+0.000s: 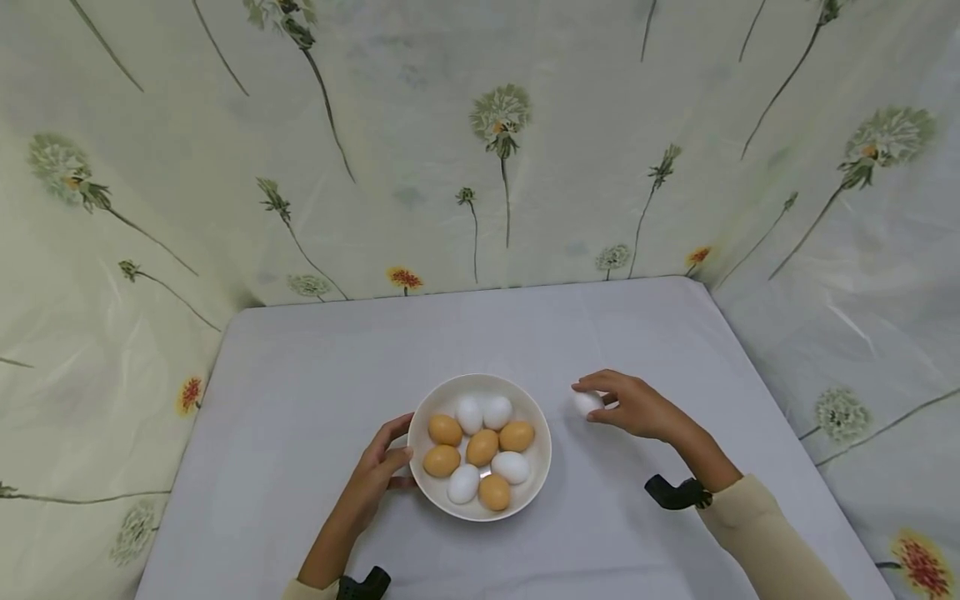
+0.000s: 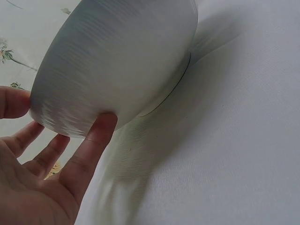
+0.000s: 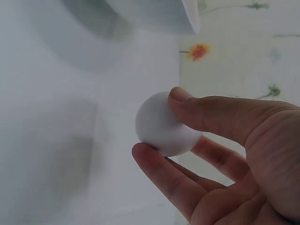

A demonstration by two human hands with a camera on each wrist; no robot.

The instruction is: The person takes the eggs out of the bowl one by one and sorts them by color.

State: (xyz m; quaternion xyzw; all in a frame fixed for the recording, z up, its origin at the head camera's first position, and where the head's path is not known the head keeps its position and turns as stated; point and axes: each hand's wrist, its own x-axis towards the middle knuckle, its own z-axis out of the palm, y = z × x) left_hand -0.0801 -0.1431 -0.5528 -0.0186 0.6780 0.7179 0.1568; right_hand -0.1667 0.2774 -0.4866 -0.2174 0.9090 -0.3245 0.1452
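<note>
A white bowl [image 1: 542, 479] stands on the table with several brown eggs [image 1: 482, 448] and several white eggs [image 1: 511, 467] in it. My left hand [image 1: 381, 467] holds the bowl at its left side, the thumb at the rim and the other fingers spread along the outer wall. In the left wrist view one fingertip [image 2: 108, 119] presses low on the wall. To the right of the bowl, my right hand [image 1: 637, 406] pinches a single white egg [image 3: 161, 124] between thumb and fingertips. That egg is held above the table, apart from the bowl.
A white cloth covers the table [image 1: 300, 358]. Behind it and at both sides hang curtains [image 1: 420, 167] printed with dandelions. Each wrist wears a black camera mount [image 1: 675, 493].
</note>
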